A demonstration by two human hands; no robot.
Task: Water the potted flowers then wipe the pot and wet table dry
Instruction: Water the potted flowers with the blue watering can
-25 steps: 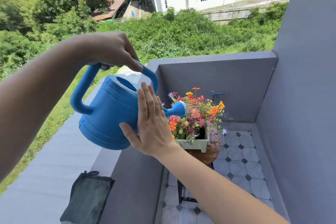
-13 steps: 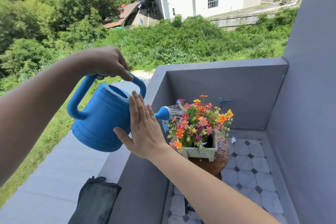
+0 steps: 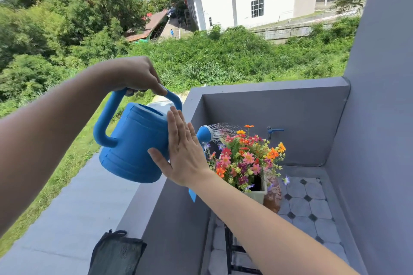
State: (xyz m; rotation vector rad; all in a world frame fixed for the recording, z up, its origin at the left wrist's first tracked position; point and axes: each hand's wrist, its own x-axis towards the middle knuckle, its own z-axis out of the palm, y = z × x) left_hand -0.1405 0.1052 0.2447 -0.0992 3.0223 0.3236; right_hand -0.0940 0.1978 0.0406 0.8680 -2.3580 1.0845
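Observation:
A blue watering can [image 3: 134, 143] is tilted toward colourful flowers [image 3: 245, 158] in a pale green square pot [image 3: 257, 195]. Water sprays from the rose [image 3: 205, 133] onto the blooms. My left hand [image 3: 134, 76] grips the can's top handle. My right hand [image 3: 183, 152] lies flat against the can's side, fingers straight. The pot stands on a small round brown table [image 3: 273, 198], mostly hidden by my right forearm.
A dark green cloth [image 3: 116, 254] lies on the grey ledge [image 3: 67, 219] at lower left. Grey balcony walls [image 3: 290, 123] enclose a tiled floor [image 3: 306, 205]. A blue tap [image 3: 273, 130] sticks out of the back wall behind the flowers.
The can has drawn back to the left and tilted up, so its rose now sits left of the flowers with spray visible. Both hands keep their hold.

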